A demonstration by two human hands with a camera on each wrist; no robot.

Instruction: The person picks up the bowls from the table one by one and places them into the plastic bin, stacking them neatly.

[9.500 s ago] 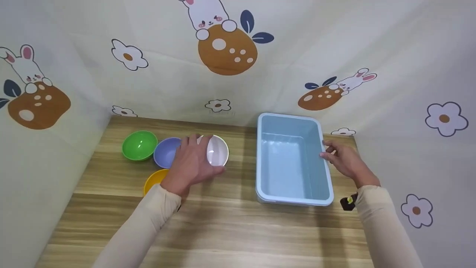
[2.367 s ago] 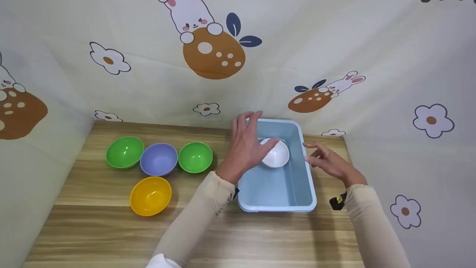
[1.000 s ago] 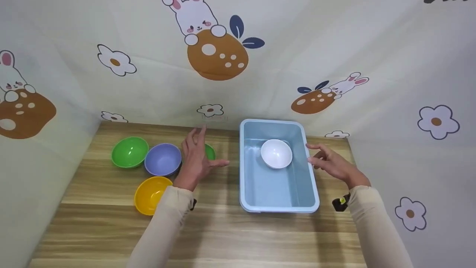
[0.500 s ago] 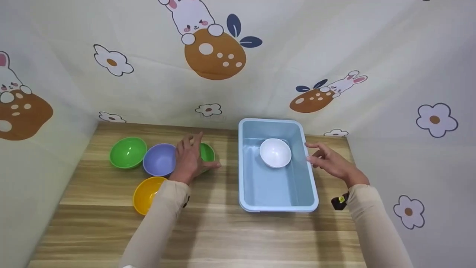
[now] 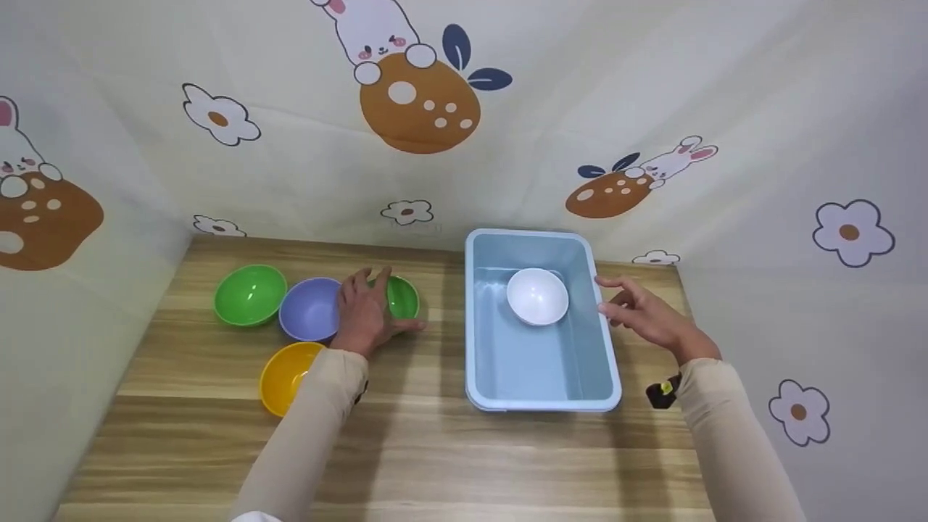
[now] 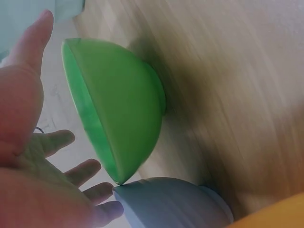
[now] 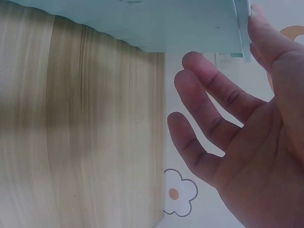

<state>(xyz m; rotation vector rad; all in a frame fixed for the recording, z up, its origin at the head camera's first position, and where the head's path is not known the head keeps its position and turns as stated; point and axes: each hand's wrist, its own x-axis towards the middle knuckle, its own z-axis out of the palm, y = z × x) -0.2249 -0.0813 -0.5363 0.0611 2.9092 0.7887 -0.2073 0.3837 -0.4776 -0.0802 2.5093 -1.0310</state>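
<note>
On the wood-grain table (image 5: 449, 453), we see the left grip (image 5: 364, 313), loose and empty, spread over the green bowl (image 5: 404, 299) nearest the blue bin (image 5: 511, 366), whose rim the relaxed right grip (image 5: 650, 317) touches, likely to steady it.

1. A wood-grained counter (image 5: 435, 471), streaked pale and darker brown, fills the lower area.
2. Cream sheeting (image 5: 304, 177) walls it in behind and on both sides, faintly creased.
3. Its print shows rabbits (image 5: 366, 25) above spotted brown fruits (image 5: 417, 116) with navy leaves (image 5: 457, 47), plus outlined flowers (image 5: 853, 233).
4. Light leaves a soft sheen and blurred shadows on the wood.
</note>
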